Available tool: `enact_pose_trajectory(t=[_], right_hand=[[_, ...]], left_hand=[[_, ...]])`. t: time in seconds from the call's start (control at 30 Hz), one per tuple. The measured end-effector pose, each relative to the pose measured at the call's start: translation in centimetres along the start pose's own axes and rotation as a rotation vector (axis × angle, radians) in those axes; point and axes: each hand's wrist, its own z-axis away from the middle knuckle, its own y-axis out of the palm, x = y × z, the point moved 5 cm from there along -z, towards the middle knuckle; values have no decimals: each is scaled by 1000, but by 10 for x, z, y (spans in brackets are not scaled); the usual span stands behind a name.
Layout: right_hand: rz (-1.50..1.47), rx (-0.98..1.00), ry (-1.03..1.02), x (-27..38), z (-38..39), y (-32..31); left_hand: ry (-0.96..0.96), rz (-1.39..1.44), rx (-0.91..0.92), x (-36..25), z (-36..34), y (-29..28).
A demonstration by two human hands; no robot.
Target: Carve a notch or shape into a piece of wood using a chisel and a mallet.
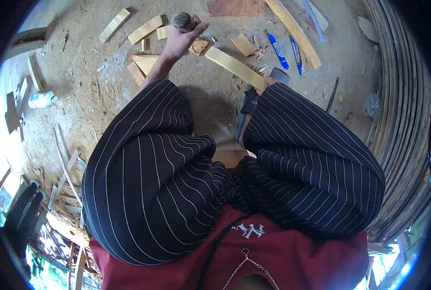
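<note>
Curved slat lies at the right hand, dark round-ended tool in the left

The left hand (180, 42) has its fingers curled closely around a dark round-ended tool (182, 21). The right hand (269, 80) shows only in part beside the right knee (285, 104), at the near end of a pale curved wooden slat (235, 68); how its fingers close cannot be told. The slat slants across the ground between the hands, its far end toward the left one. It looks light, stiff and dry, likely to split along the grain rather than bend; its near end, taken by both side edges, seems the steadiest hold. The tool looks heavier, best gripped around its shaft. Beyond the slat lie a small wood block (243, 44), two blue markers (278, 51) and a long wooden strip (295, 33).
</note>
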Motion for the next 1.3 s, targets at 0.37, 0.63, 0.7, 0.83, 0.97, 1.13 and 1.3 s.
enact_pose_trajectory(t=[0.37, 0.63, 0.7, 0.83, 0.97, 1.13, 1.3], right_hand=[[-11, 25, 37, 3, 1, 4], [207, 23, -71, 21, 3, 5], [197, 30, -67, 22, 2, 6], [176, 43, -62, 24, 1, 11], [169, 41, -54, 24, 1, 9], [168, 43, -47, 26, 0, 5], [143, 68, -58, 36, -4, 15]], left_hand=[[-31, 17, -4, -1, 6, -3], [-31, -31, 21, -2, 7, -3], [-27, 3, 12, -3, 8, -4], [-23, 21, 22, -3, 9, -9], [-20, 1, 13, -3, 9, -6], [-47, 44, -2, -3, 8, -2], [-28, -39, 26, 1, 11, -12]])
